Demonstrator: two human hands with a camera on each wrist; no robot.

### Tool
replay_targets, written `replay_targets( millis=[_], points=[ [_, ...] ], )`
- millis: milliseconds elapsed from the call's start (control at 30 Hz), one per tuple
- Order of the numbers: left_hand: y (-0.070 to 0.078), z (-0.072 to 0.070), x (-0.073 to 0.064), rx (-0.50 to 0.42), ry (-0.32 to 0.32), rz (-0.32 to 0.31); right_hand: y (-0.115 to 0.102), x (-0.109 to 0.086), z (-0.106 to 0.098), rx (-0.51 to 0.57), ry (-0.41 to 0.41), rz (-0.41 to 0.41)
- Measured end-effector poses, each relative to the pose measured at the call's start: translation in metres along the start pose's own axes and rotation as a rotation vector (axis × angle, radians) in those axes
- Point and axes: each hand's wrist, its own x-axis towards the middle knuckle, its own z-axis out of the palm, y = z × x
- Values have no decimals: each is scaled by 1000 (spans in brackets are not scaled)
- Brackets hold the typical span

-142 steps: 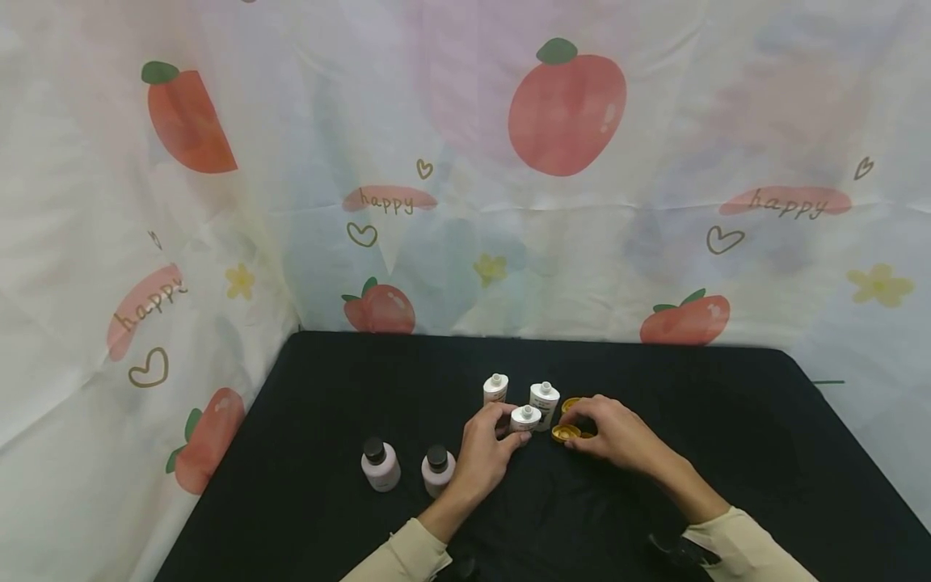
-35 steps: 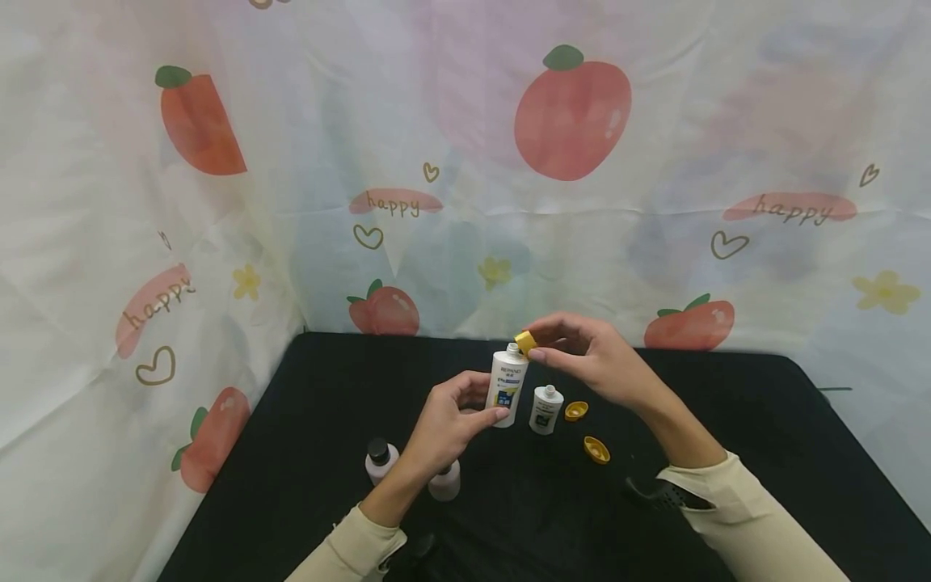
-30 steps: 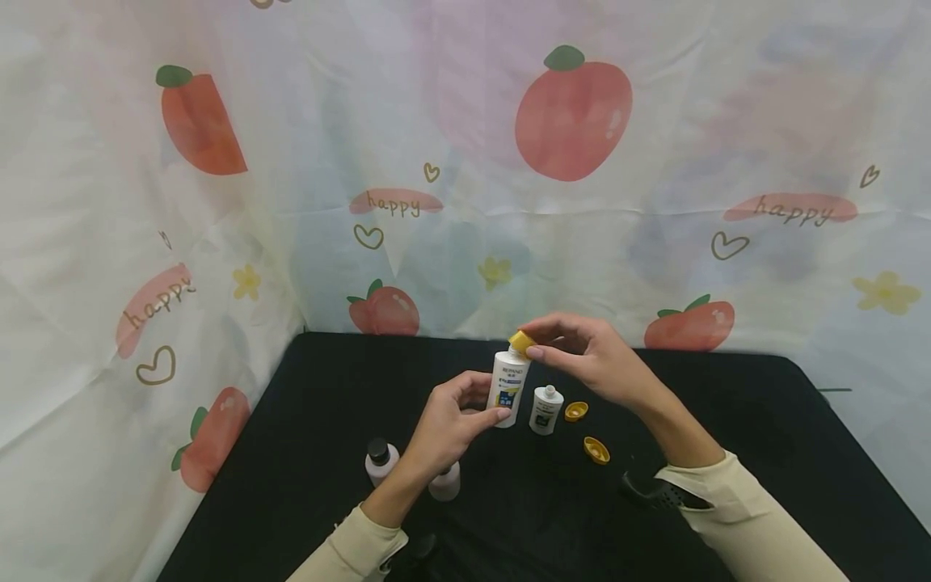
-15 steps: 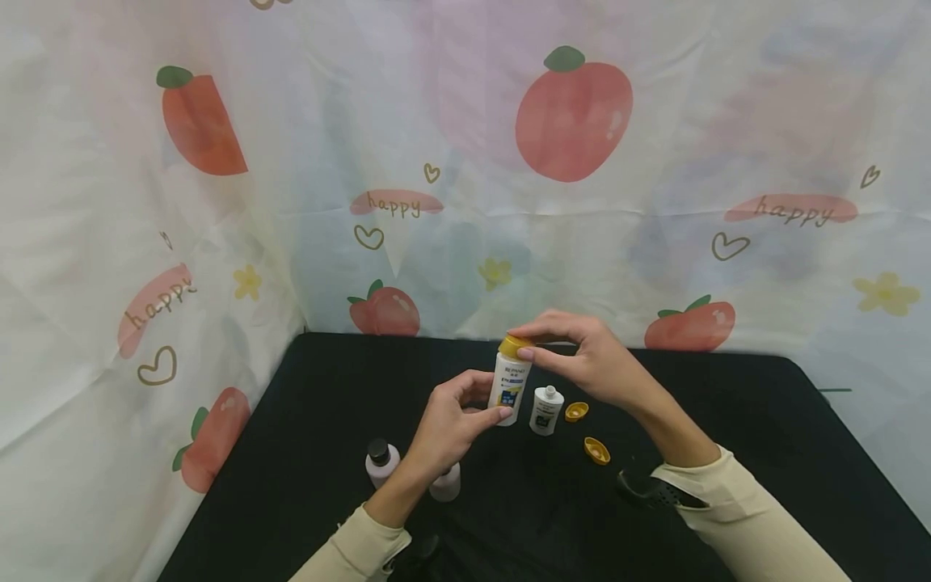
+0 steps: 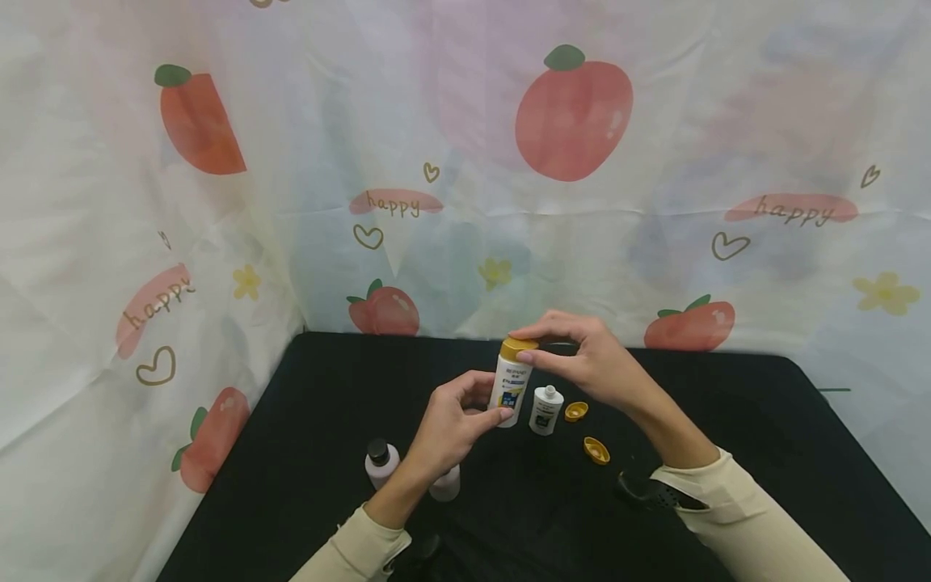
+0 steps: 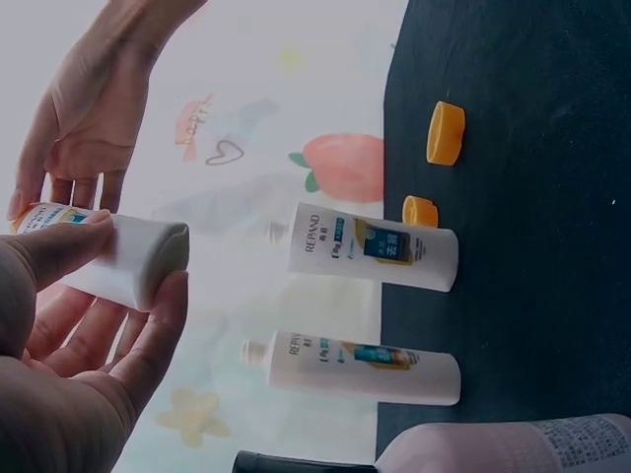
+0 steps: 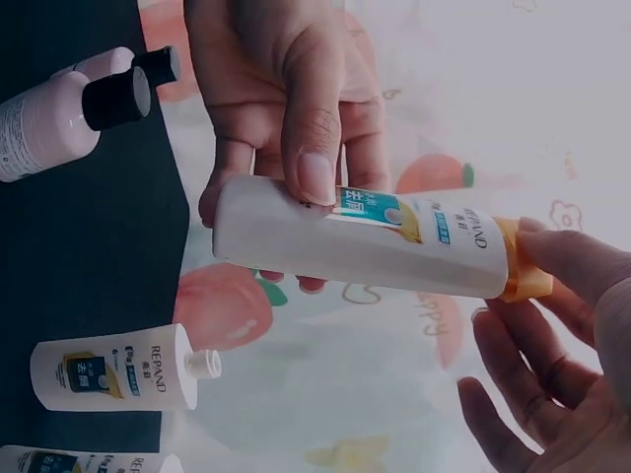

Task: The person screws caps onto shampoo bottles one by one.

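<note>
My left hand (image 5: 447, 420) grips a white shampoo bottle (image 5: 512, 377) by its lower body, thumb across the front label. The bottle is raised above the table and leans slightly. On its top sits a golden-yellow cap (image 7: 525, 261), which my right hand (image 5: 600, 360) pinches between thumb and fingers. Two similar white bottles without caps stand beside it: one (image 5: 545, 414) just to the right, the other (image 6: 365, 372) plain in the left wrist view but hidden in the head view. Two loose yellow caps (image 5: 577, 411) (image 5: 596, 450) lie on the black cloth, right of the bottles.
Two pale pink bottles with black caps, one (image 5: 381, 469) at the left and one (image 5: 447, 485) partly covered by my left forearm, stand on the black-covered table (image 5: 342, 380). A fruit-printed curtain (image 5: 465, 267) hangs behind the table's far edge.
Earlier my right hand was at the loose caps. Then it brought one tilted against the bottle's bare neck; now that cap sits straight on top. My left hand has barely moved this last second.
</note>
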Motion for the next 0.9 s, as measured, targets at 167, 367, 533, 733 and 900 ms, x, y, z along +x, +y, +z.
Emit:
replay_targets(
  millis=[167,367,533,733,900],
  points=[
    [-1,-3,1,14,15,2,-1,0,-1,-55,-17,-27],
    [-2,-5,1,30,16,-14,1,-1,-5,-92,-74,-107],
    [-1,-5,1,49,16,-7,0,-1,-4,-118,-48,-130],
    [-2,-5,0,79,16,-5,0,-2,-1,-134,11,-129],
    [-2,-6,-1,87,-4,2,2,-2,-2,-106,5,-104]
  ],
)
